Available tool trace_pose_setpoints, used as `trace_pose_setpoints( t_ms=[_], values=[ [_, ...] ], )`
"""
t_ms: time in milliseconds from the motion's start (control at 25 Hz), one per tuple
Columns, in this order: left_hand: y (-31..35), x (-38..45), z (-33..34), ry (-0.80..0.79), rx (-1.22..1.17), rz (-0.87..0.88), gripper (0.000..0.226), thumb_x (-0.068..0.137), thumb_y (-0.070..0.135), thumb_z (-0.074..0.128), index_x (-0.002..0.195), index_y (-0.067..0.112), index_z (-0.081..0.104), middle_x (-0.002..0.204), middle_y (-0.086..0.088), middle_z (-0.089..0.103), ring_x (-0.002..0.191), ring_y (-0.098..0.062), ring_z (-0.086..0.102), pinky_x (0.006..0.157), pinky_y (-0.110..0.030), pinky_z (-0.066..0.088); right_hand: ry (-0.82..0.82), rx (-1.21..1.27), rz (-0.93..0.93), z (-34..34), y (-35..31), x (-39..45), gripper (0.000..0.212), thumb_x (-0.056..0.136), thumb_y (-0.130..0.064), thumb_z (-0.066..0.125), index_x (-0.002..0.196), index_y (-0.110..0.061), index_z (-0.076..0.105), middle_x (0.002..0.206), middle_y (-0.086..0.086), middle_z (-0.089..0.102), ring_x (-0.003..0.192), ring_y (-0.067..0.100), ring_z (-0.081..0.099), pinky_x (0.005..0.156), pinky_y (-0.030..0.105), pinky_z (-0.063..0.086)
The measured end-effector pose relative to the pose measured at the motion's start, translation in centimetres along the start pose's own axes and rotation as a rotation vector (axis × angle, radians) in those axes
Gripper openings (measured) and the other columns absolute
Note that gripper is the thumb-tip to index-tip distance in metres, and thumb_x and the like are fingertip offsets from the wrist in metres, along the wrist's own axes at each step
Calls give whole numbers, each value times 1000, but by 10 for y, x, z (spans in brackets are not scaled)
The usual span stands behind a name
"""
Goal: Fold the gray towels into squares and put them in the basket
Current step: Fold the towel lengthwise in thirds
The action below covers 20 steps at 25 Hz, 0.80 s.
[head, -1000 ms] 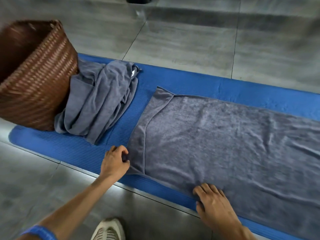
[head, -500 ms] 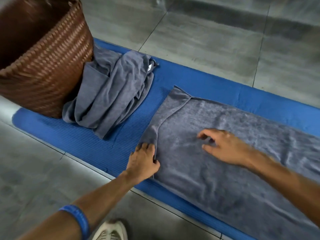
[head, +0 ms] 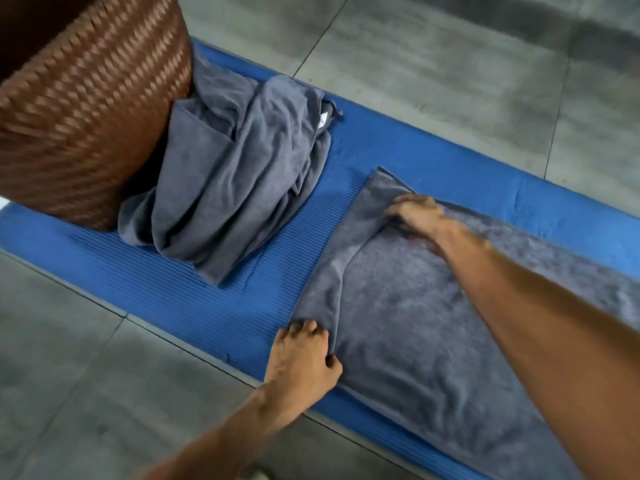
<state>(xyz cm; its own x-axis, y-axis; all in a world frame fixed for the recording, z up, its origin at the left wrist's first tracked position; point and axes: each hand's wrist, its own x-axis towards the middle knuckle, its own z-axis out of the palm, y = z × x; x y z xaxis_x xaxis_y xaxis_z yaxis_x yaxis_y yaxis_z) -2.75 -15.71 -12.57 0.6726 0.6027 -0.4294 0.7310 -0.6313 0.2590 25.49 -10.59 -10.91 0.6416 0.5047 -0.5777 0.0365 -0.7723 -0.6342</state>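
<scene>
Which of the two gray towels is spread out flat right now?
The flat towel under both hands, on the mat's right part. The other towel lies crumpled in a heap against the basket.

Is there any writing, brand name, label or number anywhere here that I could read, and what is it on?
None can be read.
A small white tag peeks out of the crumpled gray towel beside the woven basket; any print on it is too small and blurred to make out.
The spread gray towel, the blue mat and the floor tiles show no words, numbers or signs.
</scene>
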Motion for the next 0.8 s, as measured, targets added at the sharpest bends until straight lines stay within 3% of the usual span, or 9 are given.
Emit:
trace_pose_setpoints(
  t_ms=[80,160,280,360,440,520,600,680,800],
  values=[
    [-2,0,-1,-24,5,24,28,85,41,46,96,20,61,105,4,58,101,-16,55,95,-31,39,12,245,90,-5,1,3,29,84,-25,69,112,-18,67,117,2,65,108,19,59,69,33,47],
    [-6,-5,-5,-32,5,95,21,86,39,45,89,21,55,101,4,58,98,-15,54,95,-29,40,27,351,96,-9,3,6,26,83,-19,68,109,-20,67,107,-2,63,103,17,56,68,31,45],
    [-10,-11,-6,-65,-41,196,17,89,39,44,87,22,47,100,5,57,98,-14,53,95,-27,41,4,338,60,-10,6,12,39,86,-6,63,120,-25,62,111,-4,60,100,16,55,69,31,48],
    [-12,-10,-5,-98,-35,268,23,94,43,40,91,22,51,103,7,57,102,-13,52,96,-28,40,-24,217,19,-12,8,13,48,89,-3,59,130,-28,56,110,-5,61,90,15,58,70,31,52],
    [-16,-8,-6,-96,-56,316,28,97,47,39,92,24,54,102,9,57,99,-11,53,93,-28,42,119,-139,-118,-16,10,11,41,92,-11,56,132,-22,54,120,1,58,94,22,61,78,35,54],
    [-23,-9,-5,-84,-55,324,22,97,43,42,96,24,54,101,10,56,97,-10,54,91,-29,46,274,-507,-350,-16,11,3,28,93,-21,57,121,-15,54,123,8,51,99,28,57,76,35,49],
    [-21,-9,-3,-77,71,417,17,95,35,45,103,23,54,106,6,57,99,-14,56,92,-34,49,38,-726,-484,-13,9,-7,28,94,-25,59,120,-20,54,128,6,50,108,26,56,84,37,50],
    [-15,-8,-6,-152,144,478,15,95,30,44,105,22,51,111,2,57,103,-17,56,93,-34,46,-227,-923,-453,-12,9,-14,49,93,-26,61,140,-25,47,146,3,39,132,26,42,109,40,39],
    [-8,2,-17,-161,101,459,10,90,30,52,97,25,45,107,6,57,102,-16,59,81,-27,44,-304,-1007,-379,-35,9,-25,61,93,-28,60,150,-28,37,158,2,28,143,26,32,115,36,31]
  ],
)
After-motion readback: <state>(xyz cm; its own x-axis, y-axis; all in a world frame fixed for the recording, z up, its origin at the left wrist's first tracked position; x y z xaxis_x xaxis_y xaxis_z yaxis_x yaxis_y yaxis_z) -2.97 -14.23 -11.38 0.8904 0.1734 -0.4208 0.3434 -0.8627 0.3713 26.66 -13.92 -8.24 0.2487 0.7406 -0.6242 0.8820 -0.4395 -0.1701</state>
